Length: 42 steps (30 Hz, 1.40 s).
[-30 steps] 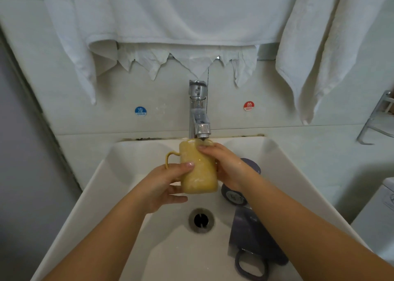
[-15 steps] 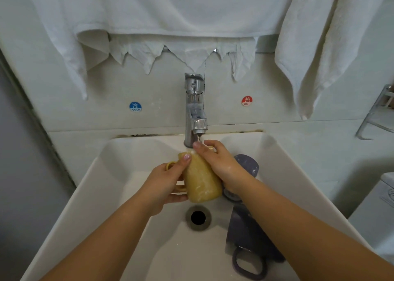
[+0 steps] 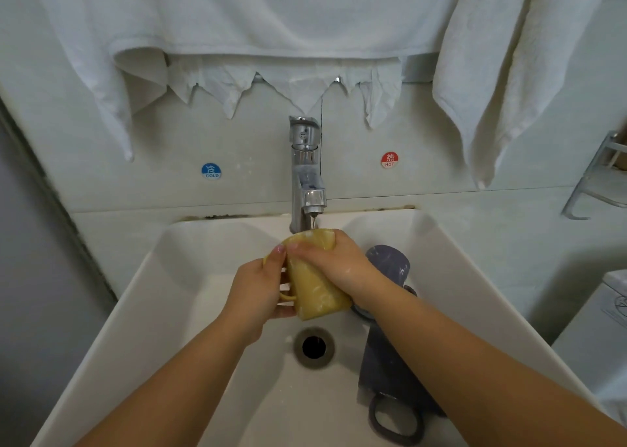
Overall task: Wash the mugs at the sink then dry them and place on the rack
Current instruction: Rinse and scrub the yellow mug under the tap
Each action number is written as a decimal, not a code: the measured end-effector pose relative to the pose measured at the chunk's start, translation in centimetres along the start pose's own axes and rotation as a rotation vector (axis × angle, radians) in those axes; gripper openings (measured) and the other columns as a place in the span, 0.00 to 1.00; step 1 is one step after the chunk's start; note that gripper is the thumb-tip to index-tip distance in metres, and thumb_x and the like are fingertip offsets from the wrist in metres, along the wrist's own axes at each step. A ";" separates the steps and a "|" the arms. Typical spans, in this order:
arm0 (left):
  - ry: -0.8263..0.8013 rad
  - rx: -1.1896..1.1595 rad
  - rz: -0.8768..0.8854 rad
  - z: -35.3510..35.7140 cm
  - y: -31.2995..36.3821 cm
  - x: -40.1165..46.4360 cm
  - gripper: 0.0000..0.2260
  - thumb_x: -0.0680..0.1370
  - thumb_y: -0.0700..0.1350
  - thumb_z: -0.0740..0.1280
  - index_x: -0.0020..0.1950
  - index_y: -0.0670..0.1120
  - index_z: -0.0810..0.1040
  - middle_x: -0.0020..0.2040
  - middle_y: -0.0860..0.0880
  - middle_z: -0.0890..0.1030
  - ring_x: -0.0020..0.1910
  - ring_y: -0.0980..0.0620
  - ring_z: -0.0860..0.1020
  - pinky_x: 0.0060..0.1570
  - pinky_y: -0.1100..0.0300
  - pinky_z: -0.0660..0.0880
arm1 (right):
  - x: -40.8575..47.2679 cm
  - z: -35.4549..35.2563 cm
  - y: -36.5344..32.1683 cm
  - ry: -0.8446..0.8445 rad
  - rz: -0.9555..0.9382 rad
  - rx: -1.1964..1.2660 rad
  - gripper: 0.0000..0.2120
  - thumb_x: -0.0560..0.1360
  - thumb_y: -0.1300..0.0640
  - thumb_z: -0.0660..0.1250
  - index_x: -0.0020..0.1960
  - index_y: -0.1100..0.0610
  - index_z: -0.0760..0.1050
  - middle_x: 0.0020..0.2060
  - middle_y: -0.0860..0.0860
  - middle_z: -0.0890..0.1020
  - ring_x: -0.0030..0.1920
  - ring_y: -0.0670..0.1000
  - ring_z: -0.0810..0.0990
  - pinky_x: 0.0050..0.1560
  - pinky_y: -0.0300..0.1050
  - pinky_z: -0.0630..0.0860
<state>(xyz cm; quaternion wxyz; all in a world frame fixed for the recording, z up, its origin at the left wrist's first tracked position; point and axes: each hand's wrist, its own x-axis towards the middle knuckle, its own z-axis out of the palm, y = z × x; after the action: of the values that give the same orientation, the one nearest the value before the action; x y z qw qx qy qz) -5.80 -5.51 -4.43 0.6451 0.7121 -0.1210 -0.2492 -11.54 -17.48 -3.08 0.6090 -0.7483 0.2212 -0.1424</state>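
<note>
A person's left hand (image 3: 258,287) curls around the handle side of a yellow mug (image 3: 315,277), thumb pressed near the rim, while the right hand (image 3: 336,263) wraps over the mug's upper wall from the other side. Both hands hold it tilted over the white sink (image 3: 176,277), its mouth turned up toward the chrome tap (image 3: 307,175), which runs a thin stream just above the grip. Below the grip lies the drain (image 3: 314,346). To the right of the grip, partly under the right forearm, two purple mugs (image 3: 390,372) lie in the basin, unwashed by the look of it.

The mug looks glazed, smooth and streaked with suds, so it could likely slip from wet fingers and knock against the hard basin or the mugs beneath. Soft white towels (image 3: 492,73) hang on the wall above; a wire rack (image 3: 597,178) shows at far right, well apart.
</note>
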 end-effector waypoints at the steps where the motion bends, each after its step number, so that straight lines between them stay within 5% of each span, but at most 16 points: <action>1: 0.014 0.014 0.022 0.2 0.0 -0.1 0.18 0.83 0.55 0.56 0.57 0.44 0.77 0.50 0.44 0.82 0.47 0.44 0.82 0.36 0.52 0.81 | 0.1 0.2 -0.1 0.057 0.015 -0.018 0.18 0.72 0.39 0.68 0.54 0.50 0.71 0.47 0.48 0.79 0.48 0.51 0.80 0.53 0.51 0.78; 5: 0.040 0.032 0.043 0.3 0.0 -0.2 0.17 0.83 0.54 0.56 0.58 0.44 0.77 0.49 0.46 0.82 0.47 0.44 0.81 0.35 0.53 0.81 | 0.2 0.2 -0.5 0.066 0.076 -0.088 0.28 0.77 0.34 0.53 0.65 0.54 0.67 0.55 0.52 0.76 0.55 0.54 0.76 0.60 0.53 0.73; 11: 0.034 0.026 0.037 0.0 0.2 -0.1 0.16 0.83 0.55 0.56 0.53 0.46 0.77 0.47 0.47 0.82 0.45 0.45 0.82 0.33 0.54 0.81 | -0.5 0.2 -0.1 -0.003 -0.024 -0.057 0.20 0.73 0.43 0.69 0.60 0.50 0.69 0.53 0.49 0.79 0.53 0.52 0.79 0.56 0.50 0.77; 15: 0.043 0.038 0.074 0.3 0.1 -0.3 0.14 0.83 0.54 0.56 0.51 0.47 0.76 0.45 0.50 0.81 0.43 0.49 0.81 0.27 0.61 0.78 | -0.1 0.8 -0.4 0.113 0.033 -0.057 0.24 0.73 0.35 0.63 0.58 0.51 0.72 0.53 0.52 0.80 0.53 0.54 0.79 0.59 0.55 0.75; 20: 0.065 -0.021 0.011 -0.2 0.1 0.0 0.18 0.83 0.55 0.56 0.57 0.43 0.78 0.50 0.44 0.82 0.47 0.43 0.82 0.33 0.53 0.80 | -0.2 0.3 -0.2 -0.019 0.025 -0.012 0.26 0.77 0.38 0.58 0.69 0.52 0.65 0.60 0.52 0.76 0.57 0.53 0.77 0.61 0.52 0.74; 23: 0.059 -0.020 0.008 -0.2 0.2 0.0 0.18 0.83 0.55 0.56 0.58 0.43 0.78 0.50 0.43 0.82 0.46 0.43 0.82 0.35 0.52 0.81 | -0.5 0.1 0.1 -0.057 -0.029 0.014 0.20 0.75 0.45 0.67 0.63 0.49 0.66 0.53 0.46 0.77 0.52 0.49 0.78 0.54 0.47 0.76; 26: 0.064 0.022 0.062 0.3 0.1 -0.2 0.17 0.83 0.54 0.56 0.56 0.43 0.77 0.47 0.48 0.81 0.45 0.46 0.81 0.33 0.55 0.81 | -0.5 0.4 0.0 0.060 -0.022 0.009 0.14 0.74 0.41 0.66 0.54 0.48 0.69 0.46 0.44 0.76 0.47 0.46 0.77 0.51 0.46 0.74; 29: 0.065 0.024 0.067 0.4 0.1 -0.4 0.17 0.83 0.54 0.56 0.57 0.43 0.77 0.47 0.47 0.81 0.46 0.45 0.81 0.33 0.55 0.81 | -0.2 0.5 -0.1 0.096 0.029 0.012 0.26 0.77 0.35 0.55 0.65 0.53 0.68 0.54 0.51 0.77 0.53 0.52 0.77 0.55 0.49 0.73; 32: 0.062 -0.018 0.020 -0.1 0.2 -0.1 0.19 0.83 0.55 0.56 0.59 0.42 0.78 0.51 0.43 0.82 0.48 0.42 0.82 0.37 0.51 0.82 | -0.3 0.4 0.3 0.018 -0.019 0.049 0.24 0.78 0.38 0.55 0.69 0.51 0.65 0.55 0.49 0.75 0.54 0.51 0.77 0.55 0.48 0.74; 37: 0.048 -0.005 0.045 -0.1 0.1 -0.2 0.17 0.83 0.54 0.56 0.55 0.43 0.78 0.49 0.45 0.82 0.47 0.44 0.82 0.34 0.53 0.81 | -0.4 0.6 0.9 0.030 -0.066 0.085 0.17 0.73 0.45 0.70 0.57 0.47 0.69 0.50 0.47 0.78 0.48 0.47 0.79 0.47 0.43 0.77; 40: 0.047 0.033 0.094 0.3 0.0 -0.5 0.15 0.83 0.53 0.56 0.52 0.44 0.76 0.45 0.49 0.80 0.47 0.46 0.81 0.31 0.58 0.80 | -0.4 0.5 0.3 0.072 -0.041 0.076 0.13 0.75 0.40 0.64 0.52 0.48 0.72 0.46 0.48 0.79 0.44 0.47 0.78 0.45 0.44 0.76; 42: 0.052 0.028 0.084 0.2 0.0 -0.3 0.16 0.83 0.54 0.56 0.54 0.43 0.76 0.47 0.48 0.81 0.49 0.44 0.81 0.34 0.55 0.81 | -0.1 0.3 0.3 0.037 -0.035 0.077 0.13 0.77 0.37 0.57 0.49 0.46 0.70 0.44 0.47 0.78 0.46 0.49 0.78 0.52 0.48 0.76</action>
<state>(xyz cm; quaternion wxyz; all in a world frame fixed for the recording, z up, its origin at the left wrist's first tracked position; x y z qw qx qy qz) -6.16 -5.57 -4.39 0.6481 0.7215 -0.1372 -0.2015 -11.53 -17.20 -3.47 0.6307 -0.7251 0.2139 -0.1753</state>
